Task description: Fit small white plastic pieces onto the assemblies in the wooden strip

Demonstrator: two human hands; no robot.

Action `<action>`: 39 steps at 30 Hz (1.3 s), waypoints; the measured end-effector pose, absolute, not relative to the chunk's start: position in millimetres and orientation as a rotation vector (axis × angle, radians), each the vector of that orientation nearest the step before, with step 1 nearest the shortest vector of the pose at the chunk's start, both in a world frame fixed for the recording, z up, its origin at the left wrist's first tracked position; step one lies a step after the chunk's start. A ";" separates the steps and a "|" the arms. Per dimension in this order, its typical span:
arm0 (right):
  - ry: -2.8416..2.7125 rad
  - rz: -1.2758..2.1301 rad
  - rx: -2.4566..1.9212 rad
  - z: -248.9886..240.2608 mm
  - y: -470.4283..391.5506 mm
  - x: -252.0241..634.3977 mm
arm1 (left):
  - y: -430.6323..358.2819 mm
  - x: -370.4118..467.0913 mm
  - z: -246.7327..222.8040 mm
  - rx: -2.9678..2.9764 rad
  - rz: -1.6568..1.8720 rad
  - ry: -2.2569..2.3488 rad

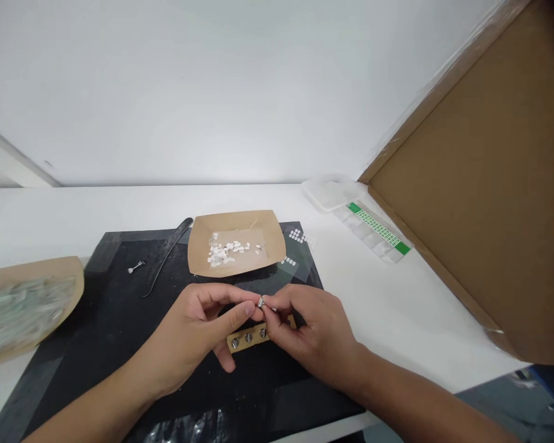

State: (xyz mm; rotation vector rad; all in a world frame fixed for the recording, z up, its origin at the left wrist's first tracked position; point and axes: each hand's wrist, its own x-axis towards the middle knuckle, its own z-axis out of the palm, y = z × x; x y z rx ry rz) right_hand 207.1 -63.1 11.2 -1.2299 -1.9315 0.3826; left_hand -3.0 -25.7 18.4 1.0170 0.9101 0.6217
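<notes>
My left hand (212,326) and my right hand (309,332) meet at the fingertips over the black mat (120,351). Both pinch a small silver metal piece (261,302) between thumb and index finger; its exact kind is too small to make out. Just below the fingers lies a tan strip (240,346) bearing several round metal parts (248,337), its right end partly covered by my right hand. Beyond the hands stands a cardboard tray (235,271) with many small white oval pieces (226,251) in it.
On the mat's left lie a thin black tool (168,255) and a small metal part (136,267). A tray of plastic bags (23,307) stands far left. White dot stickers (298,235), a green-labelled plastic bag (378,229) and a large cardboard sheet (480,184) are on the right.
</notes>
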 end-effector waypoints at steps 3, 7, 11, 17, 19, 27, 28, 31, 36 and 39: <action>-1.937 0.351 -1.217 10.1 -61.9 207.4 | -25.3 -3.4 19.0 1.037 0.621 0.909; -1.996 0.167 -1.114 6.2 -60.1 207.6 | -24.5 -2.5 19.9 1.067 0.619 0.929; -2.095 0.031 -1.005 6.1 -59.8 212.0 | -24.4 -1.4 18.9 1.074 0.623 0.925; -2.232 -0.033 -0.855 14.1 -59.0 222.5 | -24.4 -2.4 21.2 1.151 0.588 0.908; -2.237 -0.022 -0.838 14.8 -58.2 223.9 | -25.2 -2.9 22.7 1.226 0.598 0.940; -2.079 0.097 -0.874 8.9 -57.0 220.5 | -31.6 1.2 25.1 1.423 0.676 0.952; -2.060 0.124 -0.870 8.6 -57.1 220.1 | -31.9 1.8 25.5 1.426 0.684 0.954; -2.005 0.231 -0.844 9.0 -57.7 219.7 | -31.0 1.9 26.9 1.330 0.668 0.891; -1.975 0.403 -0.758 12.9 -55.9 222.6 | -26.8 -1.2 26.7 1.123 0.605 0.687; -1.977 0.503 -0.714 14.4 -53.2 224.9 | -26.2 -2.5 24.7 1.099 0.602 0.669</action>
